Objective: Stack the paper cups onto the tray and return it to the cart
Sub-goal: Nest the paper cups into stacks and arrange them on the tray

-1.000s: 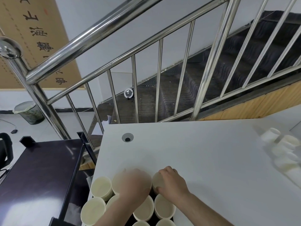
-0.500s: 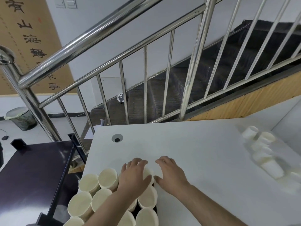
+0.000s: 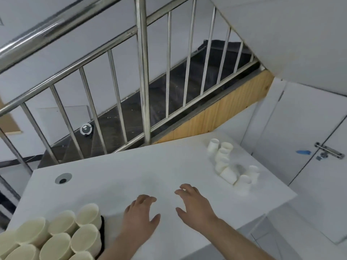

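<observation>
handling: the paper cups (image 3: 56, 239) look light and thin-walled, so i judge they would dent under a hard squeeze and tip at a nudge. a soft hold around the side wall, or fingertips on the rim, seems best. nested ones may stick or slide apart.
tray grip: the tray (image 3: 102, 233) shows only as a dark edge under the cups. with that many on it, i judge it wants both hands on opposite edges and a level carry.
cup look: pale cream, open mouths up, packed rim to rim. at least 8 show, some cut off by the frame edge.
cup place: the cream cups sit just left of the left hand, apart from it, on the white table (image 3: 131, 177).
loose cups: a cluster of white cups (image 3: 228, 165) stands and lies ahead and to the right of the right hand, well apart. 1 or more lie on their sides; blur hides the count.
left hand: the left hand (image 3: 139, 215) is spread, palm down, fingers relaxed and slightly bent, holding nothing.
right hand: the right hand (image 3: 193, 204) is spread the same way, fingers loosely apart, empty, pointing toward the white cluster.
progress: i judge the white cups are yet to be gathered.
cart: not clearly in view.
</observation>
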{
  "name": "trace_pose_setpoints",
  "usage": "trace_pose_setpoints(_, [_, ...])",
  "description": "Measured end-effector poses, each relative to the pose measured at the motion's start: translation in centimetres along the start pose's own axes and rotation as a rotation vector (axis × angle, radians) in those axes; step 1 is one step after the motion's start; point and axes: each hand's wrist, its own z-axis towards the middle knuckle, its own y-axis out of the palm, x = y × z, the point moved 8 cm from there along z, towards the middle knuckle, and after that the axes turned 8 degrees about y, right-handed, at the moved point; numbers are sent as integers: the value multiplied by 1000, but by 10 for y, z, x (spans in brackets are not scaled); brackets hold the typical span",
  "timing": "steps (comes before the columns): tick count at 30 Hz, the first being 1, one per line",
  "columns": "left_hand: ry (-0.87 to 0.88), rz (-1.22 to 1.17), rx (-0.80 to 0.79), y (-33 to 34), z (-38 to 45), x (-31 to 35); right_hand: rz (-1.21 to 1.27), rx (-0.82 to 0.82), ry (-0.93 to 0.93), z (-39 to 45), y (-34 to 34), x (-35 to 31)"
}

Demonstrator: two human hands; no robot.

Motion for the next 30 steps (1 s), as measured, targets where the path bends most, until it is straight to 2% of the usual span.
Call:
trace_pose_setpoints(11, [136, -61, -68, 61, 63, 124, 13, 28, 176, -16, -42, 155])
trace_pose_setpoints(19, [153, -132, -123, 105, 135, 152, -44, -13, 278, 22, -46, 231])
trace_pose_setpoints(30, [150, -197, -213, 165, 237, 169, -138, -162, 382, 104, -40, 328])
